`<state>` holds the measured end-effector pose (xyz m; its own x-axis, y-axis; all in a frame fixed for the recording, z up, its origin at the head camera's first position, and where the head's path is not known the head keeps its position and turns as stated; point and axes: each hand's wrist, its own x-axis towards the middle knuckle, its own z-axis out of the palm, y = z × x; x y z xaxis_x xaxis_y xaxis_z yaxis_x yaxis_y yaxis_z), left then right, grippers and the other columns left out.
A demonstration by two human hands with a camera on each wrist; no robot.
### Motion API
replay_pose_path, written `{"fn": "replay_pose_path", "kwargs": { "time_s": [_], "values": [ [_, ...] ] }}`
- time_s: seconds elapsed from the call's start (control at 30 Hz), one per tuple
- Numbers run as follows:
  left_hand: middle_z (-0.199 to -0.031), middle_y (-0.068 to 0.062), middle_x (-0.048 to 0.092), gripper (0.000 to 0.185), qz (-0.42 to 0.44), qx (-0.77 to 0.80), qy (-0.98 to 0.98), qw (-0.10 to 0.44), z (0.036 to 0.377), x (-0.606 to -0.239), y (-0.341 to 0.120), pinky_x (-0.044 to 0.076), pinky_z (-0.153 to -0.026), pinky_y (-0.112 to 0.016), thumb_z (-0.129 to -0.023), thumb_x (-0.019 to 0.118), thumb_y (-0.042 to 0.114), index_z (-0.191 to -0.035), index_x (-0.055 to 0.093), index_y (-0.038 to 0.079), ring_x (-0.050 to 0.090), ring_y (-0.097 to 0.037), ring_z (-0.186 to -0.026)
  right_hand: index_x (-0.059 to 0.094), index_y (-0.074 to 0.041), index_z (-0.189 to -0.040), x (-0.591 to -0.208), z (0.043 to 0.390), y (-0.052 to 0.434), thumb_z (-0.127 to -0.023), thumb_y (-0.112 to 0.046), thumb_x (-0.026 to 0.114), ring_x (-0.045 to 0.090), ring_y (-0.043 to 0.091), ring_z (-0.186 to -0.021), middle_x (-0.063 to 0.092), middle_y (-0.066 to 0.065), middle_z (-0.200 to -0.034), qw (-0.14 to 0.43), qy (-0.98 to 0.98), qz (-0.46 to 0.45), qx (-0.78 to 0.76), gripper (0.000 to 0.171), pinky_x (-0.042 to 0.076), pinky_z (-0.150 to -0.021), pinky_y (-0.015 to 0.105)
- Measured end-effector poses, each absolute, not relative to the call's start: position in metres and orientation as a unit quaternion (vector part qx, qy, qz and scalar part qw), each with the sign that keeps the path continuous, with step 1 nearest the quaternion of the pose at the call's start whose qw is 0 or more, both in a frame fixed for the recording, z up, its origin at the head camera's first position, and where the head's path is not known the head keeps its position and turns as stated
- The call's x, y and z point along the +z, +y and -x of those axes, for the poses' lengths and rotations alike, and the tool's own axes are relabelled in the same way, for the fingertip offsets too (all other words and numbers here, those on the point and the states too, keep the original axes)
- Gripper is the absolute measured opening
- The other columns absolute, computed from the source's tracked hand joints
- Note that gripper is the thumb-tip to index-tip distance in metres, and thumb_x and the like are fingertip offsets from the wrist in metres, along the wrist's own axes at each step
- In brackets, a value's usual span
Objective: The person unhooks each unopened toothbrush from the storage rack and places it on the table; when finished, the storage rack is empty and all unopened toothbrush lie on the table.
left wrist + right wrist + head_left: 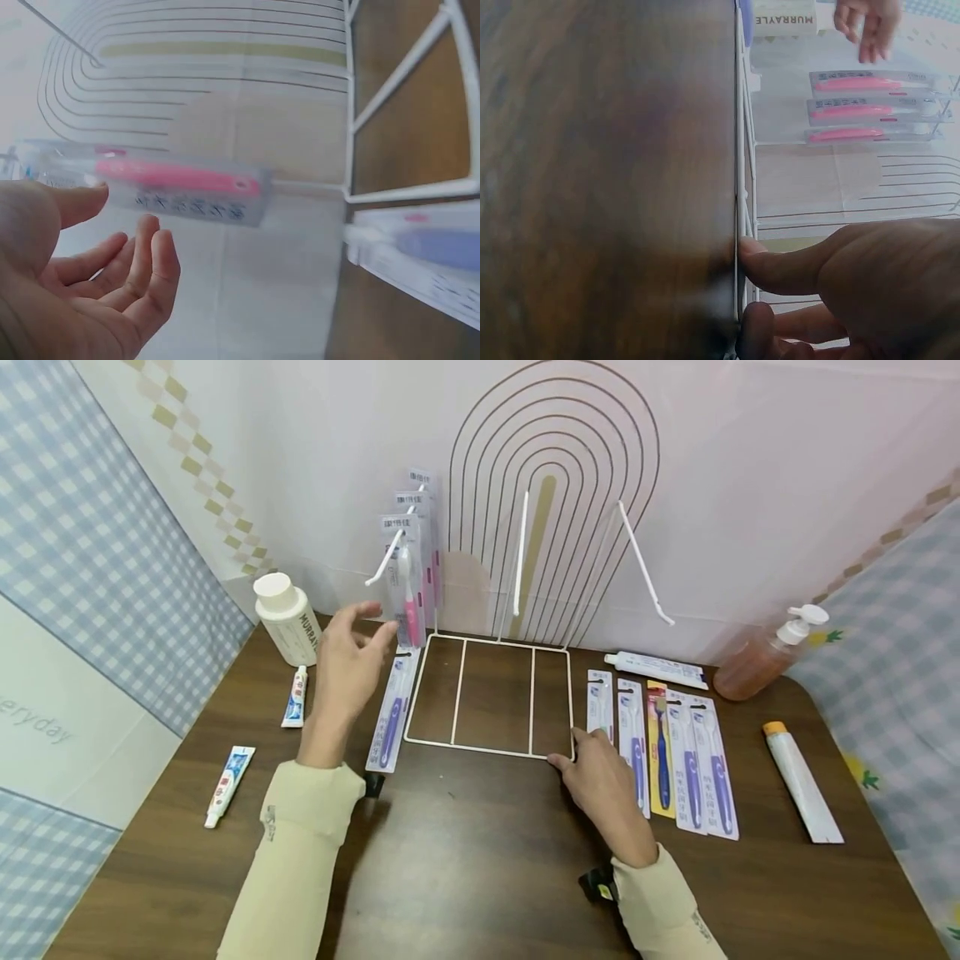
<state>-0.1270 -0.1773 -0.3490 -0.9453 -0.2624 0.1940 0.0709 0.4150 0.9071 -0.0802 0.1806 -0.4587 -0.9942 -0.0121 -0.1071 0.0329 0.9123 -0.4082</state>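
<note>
A white wire rack (492, 749) with long prongs stands on the table. Three packaged pink toothbrushes (411, 602) hang one behind another on its left prong. My left hand (349, 660) is beside the front pack, fingers loosely bent and spread from the thumb, holding nothing. In the left wrist view, the thumb overlaps the edge of the pink toothbrush pack (180, 178). My right hand (600, 777) holds the rack's front right corner, thumb along the front wire (742, 202) and fingers around the corner. A packaged purple toothbrush (392, 718) lies left of the rack's base.
Several packaged toothbrushes (693, 768) lie in a row to the right, one on yellow card (660, 752). Toothpaste tubes (660, 669) lie on both sides. A white bottle (288, 622) stands back left, a pump bottle (757, 660) back right. The middle and right prongs (645, 564) hold nothing.
</note>
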Motion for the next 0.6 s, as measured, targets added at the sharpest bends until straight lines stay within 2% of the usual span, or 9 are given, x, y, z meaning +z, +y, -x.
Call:
{"fn": "replay_pose_path", "kwargs": {
  "time_s": [0.13, 0.2, 0.47, 0.6],
  "values": [
    [-0.148, -0.018, 0.074, 0.044, -0.034, -0.52, -0.835, 0.173, 0.141, -0.338, -0.172, 0.05, -0.066, -0.016, -0.111, 0.077, 0.018, -0.15, 0.069, 0.001, 0.066, -0.011, -0.079, 0.062, 0.002, -0.161, -0.453, 0.08, 0.181, -0.106, -0.041, 0.083, 0.066, 0.029, -0.086, 0.07, 0.029, -0.133, 0.057, 0.976, -0.007, -0.212, 0.073, 0.054, -0.067, 0.048],
    [-0.144, -0.019, 0.075, 0.042, -0.03, -0.499, -0.848, 0.175, 0.145, -0.337, -0.171, 0.048, -0.066, -0.016, -0.11, 0.077, 0.019, -0.148, 0.071, 0.002, 0.064, -0.009, -0.08, 0.061, 0.002, -0.162, -0.449, 0.079, 0.179, -0.107, -0.041, 0.083, 0.066, 0.03, -0.086, 0.07, 0.029, -0.134, 0.061, 0.976, -0.01, -0.211, 0.073, 0.055, -0.068, 0.05],
    [-0.127, -0.028, 0.075, 0.026, -0.01, -0.496, -0.848, 0.188, 0.144, -0.344, -0.172, 0.047, -0.072, -0.008, -0.108, 0.076, 0.008, -0.128, 0.077, -0.009, 0.078, -0.039, -0.098, 0.063, 0.004, -0.159, -0.433, 0.071, 0.17, -0.107, -0.036, 0.082, 0.07, 0.032, -0.091, 0.069, 0.031, -0.135, 0.059, 0.977, -0.005, -0.205, 0.068, 0.059, -0.072, 0.053],
    [-0.119, -0.027, 0.078, 0.019, -0.012, -0.507, -0.837, 0.205, 0.142, -0.346, -0.17, 0.047, -0.074, -0.008, -0.107, 0.077, 0.006, -0.119, 0.078, -0.009, 0.078, -0.037, -0.098, 0.063, 0.004, -0.159, -0.43, 0.07, 0.168, -0.108, -0.033, 0.082, 0.071, 0.034, -0.093, 0.069, 0.031, -0.136, 0.063, 0.977, -0.01, -0.201, 0.066, 0.06, -0.075, 0.055]
  ]
}}
